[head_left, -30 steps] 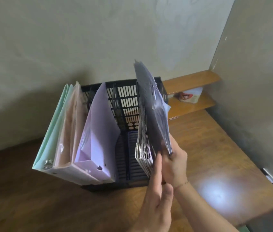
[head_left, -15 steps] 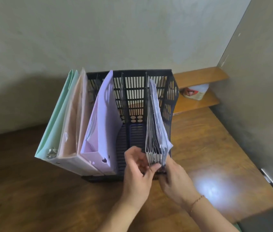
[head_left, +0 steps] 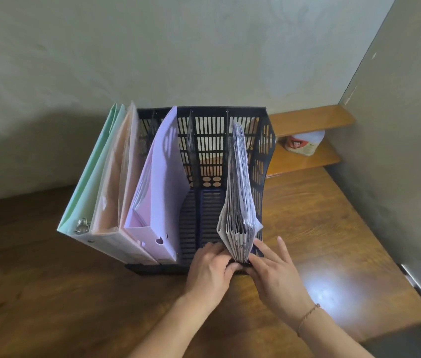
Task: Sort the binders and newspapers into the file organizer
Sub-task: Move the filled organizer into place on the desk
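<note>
A black slotted file organizer (head_left: pixel 204 140) stands on the wooden table against the wall. Its left slots hold a mint green binder (head_left: pixel 88 174), a peach binder (head_left: pixel 116 177) and a lilac binder (head_left: pixel 160 182). A stack of folded newspapers (head_left: pixel 237 197) stands upright in the rightmost slot, folds facing me. My left hand (head_left: pixel 210 270) pinches the stack's bottom front corner from the left. My right hand (head_left: pixel 274 270) pinches it from the right, with two fingers stretched out toward the organizer's side wall.
One slot between the lilac binder and the newspapers holds nothing. A low wooden shelf (head_left: pixel 307 120) with a white packet (head_left: pixel 303 144) sits right of the organizer. A grey panel (head_left: pixel 398 151) bounds the table on the right.
The newspapers were held tilted above the organizer, then went down into the rightmost slot. Both hands dropped from the stack's lower edge to its bottom front corner.
</note>
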`<action>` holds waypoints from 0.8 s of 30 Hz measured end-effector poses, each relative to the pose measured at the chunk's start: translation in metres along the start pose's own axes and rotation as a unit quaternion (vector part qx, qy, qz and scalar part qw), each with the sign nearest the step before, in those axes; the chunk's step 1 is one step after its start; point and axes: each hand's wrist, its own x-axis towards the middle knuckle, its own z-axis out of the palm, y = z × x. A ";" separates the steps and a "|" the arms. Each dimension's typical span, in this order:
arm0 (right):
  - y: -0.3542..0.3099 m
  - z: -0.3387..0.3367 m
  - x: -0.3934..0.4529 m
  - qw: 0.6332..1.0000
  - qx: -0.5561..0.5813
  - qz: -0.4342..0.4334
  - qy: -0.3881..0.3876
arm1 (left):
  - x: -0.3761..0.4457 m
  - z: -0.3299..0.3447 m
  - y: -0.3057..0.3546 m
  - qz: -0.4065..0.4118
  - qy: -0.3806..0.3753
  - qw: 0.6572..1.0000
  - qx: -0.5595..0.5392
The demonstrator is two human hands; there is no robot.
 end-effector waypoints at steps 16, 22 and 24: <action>0.032 -0.001 -0.035 0.808 0.522 0.262 0.077 | -0.111 -0.050 -0.079 -0.282 0.327 0.877 -0.211; 0.011 0.000 -0.007 0.701 0.618 0.351 -0.066 | -0.090 -0.059 -0.141 -0.429 0.132 0.707 -0.546; 0.011 -0.001 -0.002 0.692 0.616 0.368 -0.081 | -0.087 -0.060 -0.145 -0.412 0.116 0.716 -0.551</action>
